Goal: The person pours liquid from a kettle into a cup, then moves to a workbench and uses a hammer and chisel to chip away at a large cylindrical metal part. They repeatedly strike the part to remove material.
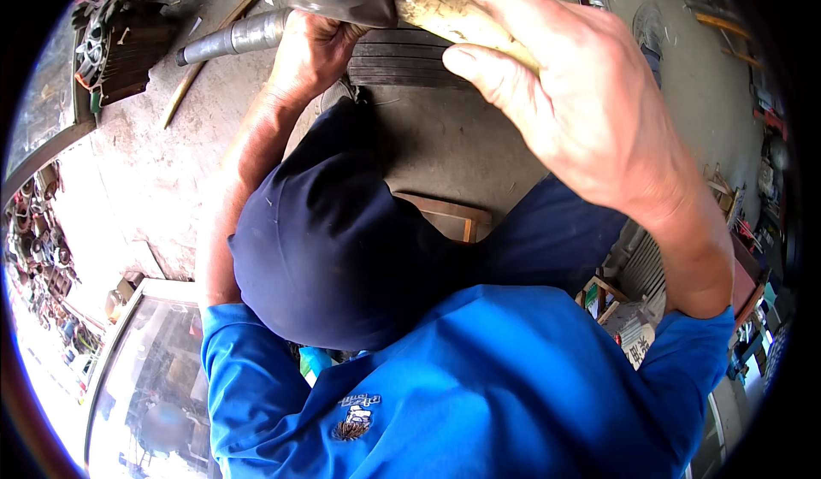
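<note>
The right hand (581, 85) is up close, wrapped around the yellow wooden handle (457, 17) of a metal hammer (359, 0). Below are a blue shirt (513, 376) and dark pants (333, 248). The left hand (312, 56) is apart from the right one, curled up by a gray metal bar (235, 38) that sticks out to the left. The hammer hides some fingers, so I can't tell how they grip. Farther down, a long stick (186, 94) lies on the floor (137, 158), near black slats (402, 60).
</note>
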`<state>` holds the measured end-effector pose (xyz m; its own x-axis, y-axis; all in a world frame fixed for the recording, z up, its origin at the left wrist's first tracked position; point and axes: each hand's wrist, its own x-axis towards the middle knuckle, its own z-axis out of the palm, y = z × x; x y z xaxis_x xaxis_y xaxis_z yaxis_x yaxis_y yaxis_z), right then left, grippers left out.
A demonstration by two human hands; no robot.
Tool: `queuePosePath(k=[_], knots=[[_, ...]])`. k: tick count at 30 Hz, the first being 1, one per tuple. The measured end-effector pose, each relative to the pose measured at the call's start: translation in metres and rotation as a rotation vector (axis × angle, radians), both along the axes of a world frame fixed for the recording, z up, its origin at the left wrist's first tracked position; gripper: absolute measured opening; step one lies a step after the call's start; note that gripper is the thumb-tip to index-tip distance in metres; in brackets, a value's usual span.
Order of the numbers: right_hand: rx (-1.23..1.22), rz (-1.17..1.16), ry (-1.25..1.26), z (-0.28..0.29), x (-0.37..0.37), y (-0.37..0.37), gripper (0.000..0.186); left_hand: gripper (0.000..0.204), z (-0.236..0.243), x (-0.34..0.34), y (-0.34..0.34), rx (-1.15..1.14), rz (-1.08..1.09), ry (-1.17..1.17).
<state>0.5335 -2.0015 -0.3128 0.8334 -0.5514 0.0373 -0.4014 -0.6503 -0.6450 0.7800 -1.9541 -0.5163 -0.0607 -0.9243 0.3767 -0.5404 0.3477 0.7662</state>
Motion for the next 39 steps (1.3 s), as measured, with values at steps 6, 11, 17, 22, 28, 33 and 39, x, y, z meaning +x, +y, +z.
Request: queuePosePath(k=[6,11,17,22,28,33,39], knots=[[-0.058,0.052,0.062,0.012,0.003,0.002,0.034,0.02,0.003,-0.006,0.008,0.051,-0.023,0.003],[-0.163,0.035,0.07,0.007,0.016,0.013,0.035,0.021,0.012,-0.005,0.012,0.068,-0.002,-0.021],[-0.084,0.02,0.156,-0.001,0.003,0.007,0.031,0.022,0.011,-0.014,0.013,0.051,-0.002,0.033],[-0.076,-0.068,0.042,-0.022,0.007,0.015,0.038,0.016,-0.002,-0.007,0.013,0.015,-0.051,-0.02],[-0.086,-0.046,0.117,-0.036,-0.004,0.014,0.04,0.008,-0.005,-0.006,0.014,0.0,-0.013,-0.093],[-0.077,-0.115,-0.001,-0.029,-0.004,0.031,0.041,0.005,-0.001,-0.005,0.014,-0.018,-0.039,-0.118],[-0.111,-0.055,0.134,-0.027,-0.004,0.033,0.039,0.025,-0.019,0.005,0.02,0.255,-0.076,0.094]])
